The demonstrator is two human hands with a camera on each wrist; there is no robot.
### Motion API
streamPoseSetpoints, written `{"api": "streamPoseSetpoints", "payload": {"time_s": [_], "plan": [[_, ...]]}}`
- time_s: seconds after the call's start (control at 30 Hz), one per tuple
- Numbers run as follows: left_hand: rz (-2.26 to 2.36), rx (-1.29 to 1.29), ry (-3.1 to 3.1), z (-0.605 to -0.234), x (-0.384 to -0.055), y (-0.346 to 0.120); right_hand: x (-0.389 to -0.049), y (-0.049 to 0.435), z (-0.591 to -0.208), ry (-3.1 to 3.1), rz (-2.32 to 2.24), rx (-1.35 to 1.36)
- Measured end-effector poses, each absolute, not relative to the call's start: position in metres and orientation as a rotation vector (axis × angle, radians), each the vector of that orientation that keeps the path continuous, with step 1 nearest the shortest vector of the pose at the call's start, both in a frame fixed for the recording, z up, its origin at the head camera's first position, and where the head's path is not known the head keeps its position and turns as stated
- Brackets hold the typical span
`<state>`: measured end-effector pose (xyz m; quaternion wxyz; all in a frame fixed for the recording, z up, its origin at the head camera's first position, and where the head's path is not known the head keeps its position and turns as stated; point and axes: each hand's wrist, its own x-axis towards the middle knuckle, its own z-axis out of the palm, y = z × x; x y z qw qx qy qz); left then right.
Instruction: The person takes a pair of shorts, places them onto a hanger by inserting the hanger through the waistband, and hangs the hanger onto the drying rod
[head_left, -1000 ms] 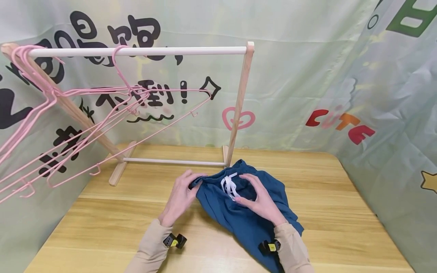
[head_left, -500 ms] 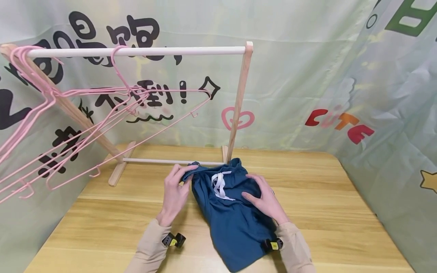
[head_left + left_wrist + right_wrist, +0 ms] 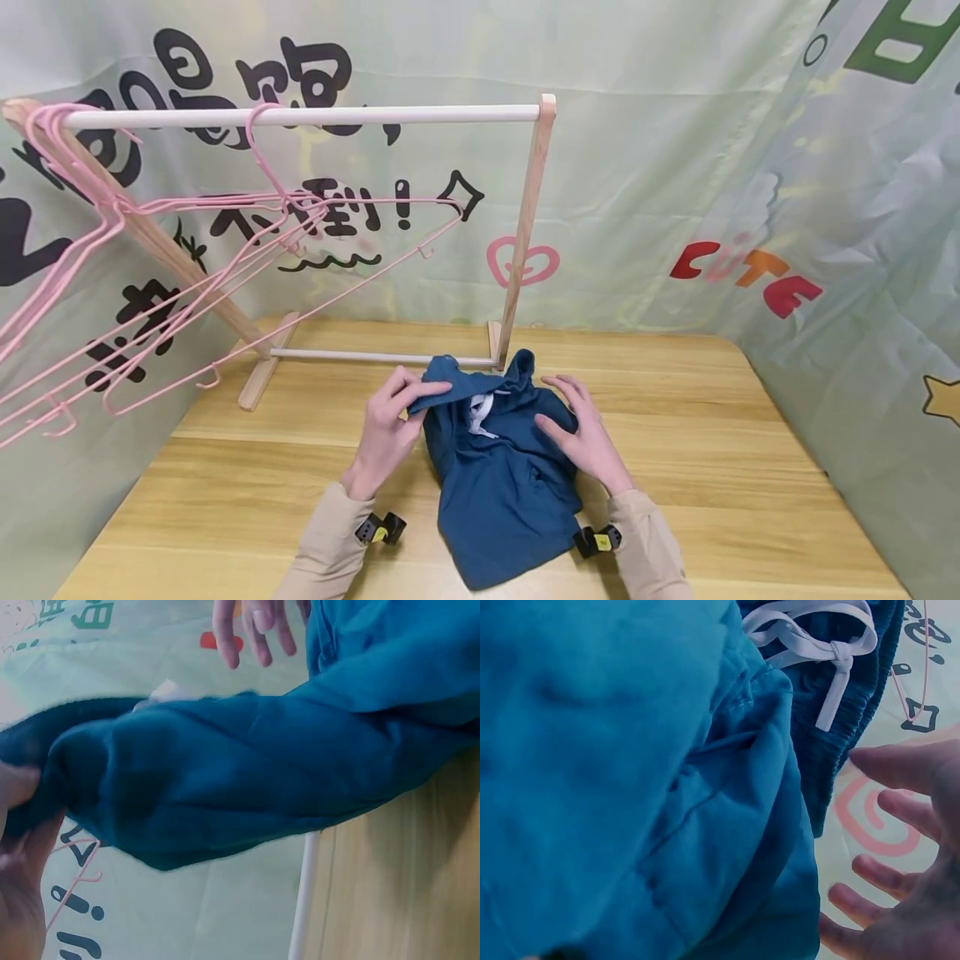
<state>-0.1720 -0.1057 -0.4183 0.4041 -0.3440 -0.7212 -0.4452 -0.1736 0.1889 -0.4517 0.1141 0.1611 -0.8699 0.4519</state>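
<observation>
Dark blue drawstring shorts [image 3: 502, 500] hang from my left hand [image 3: 390, 425], their lower part near or on the table; which, I cannot tell. The thumb and fingers of that hand pinch the left end of the waistband, also at the left edge of the left wrist view. A white drawstring [image 3: 840, 656] is tied in a bow at the waist and is partly covered by a fold in the head view. My right hand [image 3: 588, 437] is at the right side of the shorts, its fingers spread and apart from the cloth in the right wrist view.
A wooden rack with a white rail [image 3: 412, 114] stands behind the shorts on the wooden table [image 3: 712, 467]. Several pink hangers [image 3: 281, 196] hang from its left half and reach out over the table's left side. A printed curtain [image 3: 637, 208] encloses the back and sides.
The shorts have swung left and straightened below the waistband. My right hand has come off the cloth and its fingers have spread. My left hand keeps its pinch, shifted slightly left.
</observation>
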Motion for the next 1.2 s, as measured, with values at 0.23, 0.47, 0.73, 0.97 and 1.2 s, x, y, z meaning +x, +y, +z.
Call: {"api": "streamPoseSetpoints", "payload": {"time_s": [0.23,0.47,0.73,0.97,1.2], "plan": [[-1.099,-1.099,-1.818,-0.4183,-0.1684,-0.1053,-0.1732,0.1889,-0.4521,-2.571,1.296,0.422],[-1.140,-1.183,-1.770,-0.4173,-0.1663,-0.1052,-0.1734,0.1897,-0.4537,-2.612,1.259,0.451],[-1.135,-1.293,-1.715,-0.4131,-0.1652,-0.1031,-0.1735,0.1896,-0.4544,-2.679,1.253,0.432],[-1.120,-1.315,-1.683,-0.4138,-0.1661,-0.1021,-0.1713,0.1896,-0.4532,-2.787,1.162,0.445],[-1.133,-1.331,-1.667,-0.4138,-0.1672,-0.1012,-0.1719,0.1901,-0.4574,-2.880,1.121,0.486]]}}
